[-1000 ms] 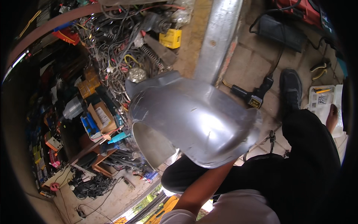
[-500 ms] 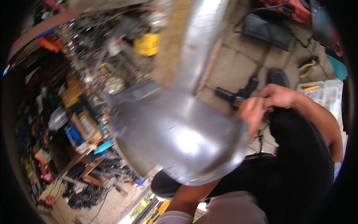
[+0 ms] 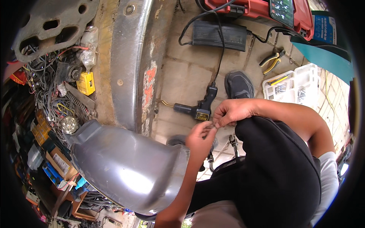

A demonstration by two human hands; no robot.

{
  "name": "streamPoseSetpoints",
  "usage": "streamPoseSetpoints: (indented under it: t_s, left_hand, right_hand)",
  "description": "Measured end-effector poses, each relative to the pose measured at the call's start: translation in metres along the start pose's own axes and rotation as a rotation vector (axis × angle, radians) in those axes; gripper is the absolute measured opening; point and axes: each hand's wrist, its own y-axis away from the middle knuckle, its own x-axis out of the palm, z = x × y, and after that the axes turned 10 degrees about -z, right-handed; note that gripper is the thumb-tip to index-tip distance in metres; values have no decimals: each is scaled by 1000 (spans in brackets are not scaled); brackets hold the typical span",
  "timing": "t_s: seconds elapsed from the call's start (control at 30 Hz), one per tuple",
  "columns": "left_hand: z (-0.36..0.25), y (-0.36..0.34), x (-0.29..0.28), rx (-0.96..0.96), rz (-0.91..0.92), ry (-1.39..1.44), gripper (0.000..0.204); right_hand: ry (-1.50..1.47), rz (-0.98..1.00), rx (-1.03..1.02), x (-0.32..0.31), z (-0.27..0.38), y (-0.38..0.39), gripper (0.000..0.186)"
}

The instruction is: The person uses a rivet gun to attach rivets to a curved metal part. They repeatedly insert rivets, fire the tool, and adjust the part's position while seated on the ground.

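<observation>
In front of my knees, my left hand [image 3: 200, 134] and my right hand [image 3: 230, 113] meet at the fingertips. Both are closed in a pinch around something too small to make out. A grey, glossy curved plastic panel [image 3: 125, 167] rests beside my left forearm, its rounded edge against the arm. Just beyond my fingers, a black pistol-shaped tool [image 3: 205, 102] lies on the paving, with brass-coloured prongs pointing left and a cable running away from its handle. Further right is an opened clear compartment box [image 3: 292, 85] holding small metal pieces and a yellow-handled tool [image 3: 278, 80].
Yellow-and-black cutting pliers [image 3: 272, 61] lie beyond the box. At the far side are a black power brick [image 3: 219, 36] and a red case [image 3: 253, 8] with cables. A worn metal beam [image 3: 127, 68] separates the paving from cluttered wires and parts [image 3: 47, 81] on the left.
The whole view has swung, so the panel, beam and hands appear further left, and the blur has gone. The hands still meet at the fingertips.
</observation>
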Motion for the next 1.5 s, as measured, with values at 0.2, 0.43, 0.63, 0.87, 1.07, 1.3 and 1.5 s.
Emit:
streamPoseSetpoints:
  t_s: [0.2,0.43,0.63,0.87,1.07,1.3,1.5]
  left_hand:
    - [13,16,-51,-273,-114,398,22]
    - [47,55,-103,-357,-201,608,17]
    - [62,62,-99,-356,-237,714,16]
    - [49,57,-93,-372,-245,662,17]
    - [45,50,-87,-383,-239,643,14]
    - [53,40,-89,-257,-403,650,13]
    - [34,39,-90,-321,-147,1147,29]
  right_hand:
    - [1303,-362,-892,-10,-11,-36,17]
    - [1627,-345,-831,16,-48,-100,29]
    - [1659,-386,-742,16,-63,-109,26]
    - [1637,-367,-714,18,-61,-114,23]
    - [1702,-365,-831,24,-40,-90,22]
    - [1793,-292,-1111,44,33,-7,23]
    - [1536,-282,-1317,35,59,27,16]
